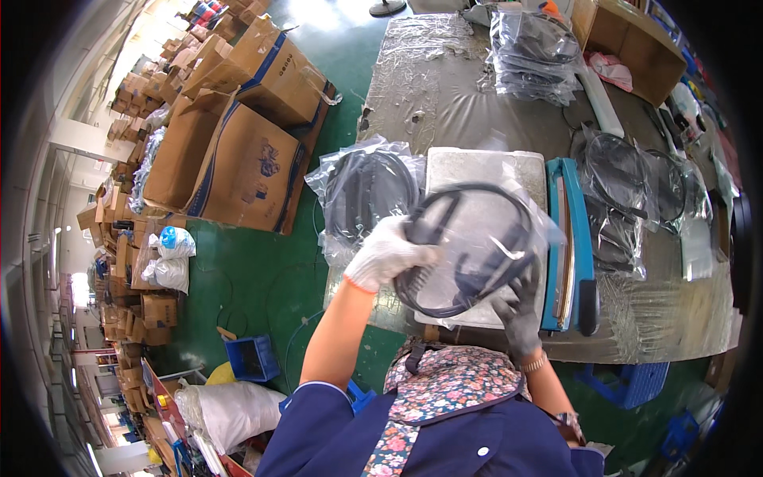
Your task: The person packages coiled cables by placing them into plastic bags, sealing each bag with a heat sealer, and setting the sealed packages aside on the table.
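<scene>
My left hand, in a white knit glove, grips the left side of a coiled black cable in a clear plastic bag. At the coil's lower right, my right hand, in a dark grey glove, has its fingers closed at the bag's edge. The bag is slightly blurred and held above a pale grey board. Just right of the board stands a turquoise bar-type bag sealer with a long slot and a black end. Left of the board lies a stack of bagged black coils.
More bagged coils lie right of the sealer, and another pile sits at the far edge of the table. An open carton stands at the far right. Large cartons and a blue crate are on the green floor.
</scene>
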A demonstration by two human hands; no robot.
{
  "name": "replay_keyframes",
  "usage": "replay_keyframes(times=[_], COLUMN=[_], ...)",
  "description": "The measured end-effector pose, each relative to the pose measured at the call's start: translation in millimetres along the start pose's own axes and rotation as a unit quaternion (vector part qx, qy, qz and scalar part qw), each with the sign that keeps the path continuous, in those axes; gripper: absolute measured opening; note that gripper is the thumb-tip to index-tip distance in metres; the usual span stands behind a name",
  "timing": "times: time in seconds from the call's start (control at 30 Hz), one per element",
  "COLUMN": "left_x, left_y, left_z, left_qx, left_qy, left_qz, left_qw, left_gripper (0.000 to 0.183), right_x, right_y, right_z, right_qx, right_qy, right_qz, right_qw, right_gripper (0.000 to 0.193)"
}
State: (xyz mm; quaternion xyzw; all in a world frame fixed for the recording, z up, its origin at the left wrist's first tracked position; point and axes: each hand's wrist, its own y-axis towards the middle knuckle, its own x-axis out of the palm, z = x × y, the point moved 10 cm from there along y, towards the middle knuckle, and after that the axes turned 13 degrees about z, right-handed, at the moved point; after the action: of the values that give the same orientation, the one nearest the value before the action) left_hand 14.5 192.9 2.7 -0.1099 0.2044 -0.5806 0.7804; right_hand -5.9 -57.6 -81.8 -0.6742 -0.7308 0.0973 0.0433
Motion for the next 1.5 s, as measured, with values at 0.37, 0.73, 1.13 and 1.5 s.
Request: replay_keyframes(times=[0.37,0.73,1.13,1.5], left_x=[-223.7,-209.8,-152.1,-156.9], left_y=[74.6,89.1,109.7,101.6], left_z=[-81.8,-16.2,-67.8,-85.9], left_qx=[-0.084,0.401,0.293,0.354], left_qy=[-0.175,0.427,0.462,0.464], left_qz=[0.251,0.237,0.129,0.154], left_qw=[0.948,0.775,0.827,0.798], left_gripper=[0.021,0.076,0.088,0.086], right_x=[253.1,289.8,333.6,344.8], right_y=[157.4,129.2,139.0,132.1], right_z=[-43.6,-65.5,-31.6,-24.7], right_qx=[0.019,-0.381,-0.288,-0.321], right_qy=[-0.06,-0.412,-0.481,-0.415], right_qz=[-0.135,-0.001,-0.127,-0.093], right_qw=[0.989,0.828,0.818,0.847], right_gripper=[0.089,0.075,0.063,0.061])
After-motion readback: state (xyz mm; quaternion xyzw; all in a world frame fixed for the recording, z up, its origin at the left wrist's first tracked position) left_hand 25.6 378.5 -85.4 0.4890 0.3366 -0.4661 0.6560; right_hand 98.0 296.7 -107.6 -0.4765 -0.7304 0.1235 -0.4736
